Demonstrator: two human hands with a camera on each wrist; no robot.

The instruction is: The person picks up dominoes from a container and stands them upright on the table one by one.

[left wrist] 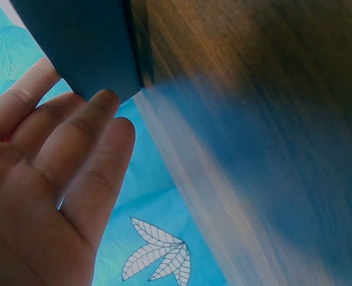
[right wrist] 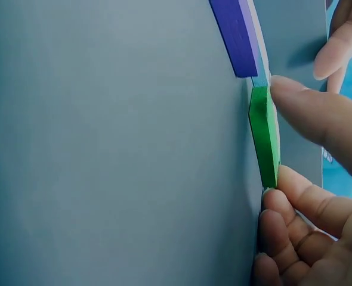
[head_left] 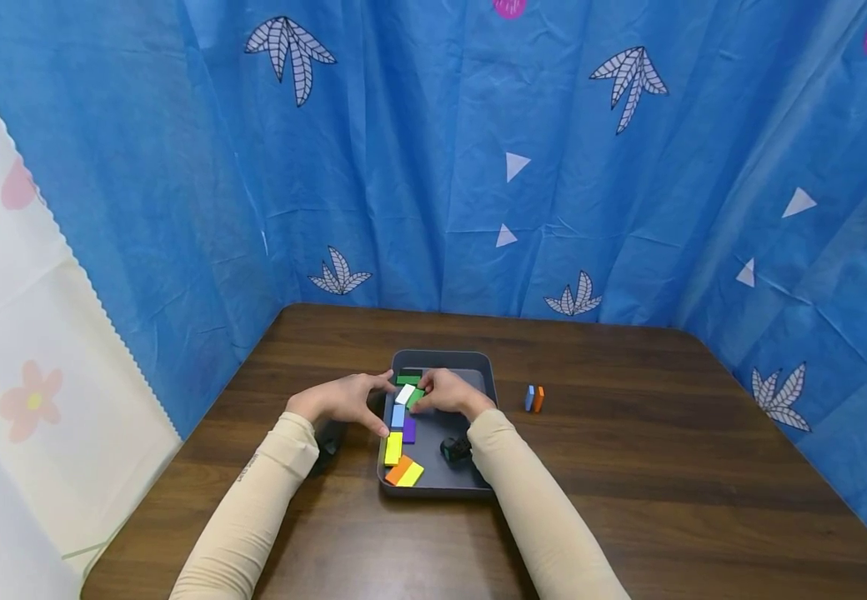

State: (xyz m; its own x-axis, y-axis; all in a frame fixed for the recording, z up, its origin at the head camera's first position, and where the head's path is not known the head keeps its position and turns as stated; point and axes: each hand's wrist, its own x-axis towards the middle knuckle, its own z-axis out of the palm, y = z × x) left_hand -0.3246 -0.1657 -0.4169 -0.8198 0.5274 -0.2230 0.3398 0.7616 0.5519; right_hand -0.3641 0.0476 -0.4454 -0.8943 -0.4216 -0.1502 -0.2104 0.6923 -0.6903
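Note:
A dark grey tray (head_left: 437, 492) holds several coloured blocks along its left side. My right hand (head_left: 450, 392) reaches into it and pinches a green block (head_left: 416, 400); in the right wrist view, the fingertips sit at both ends of that green block (right wrist: 264, 134). Beside it lies a white block (head_left: 405, 394), with a light blue block (head_left: 398, 416) and a purple block (head_left: 409, 431) nearer me. My left hand (head_left: 343, 400) is at the tray's left wall, thumb and fingers spread. In the left wrist view, its extended fingers lie by the tray's outer wall (left wrist: 92, 53).
Another green block (head_left: 408, 379) lies at the tray's back left. Yellow (head_left: 393, 448) and orange (head_left: 398, 470) blocks lie at its front left. On the table (head_left: 628, 450), right of the tray, stand a blue block (head_left: 530, 397) and an orange block (head_left: 539, 399). Blue curtains (head_left: 433, 167) hang behind.

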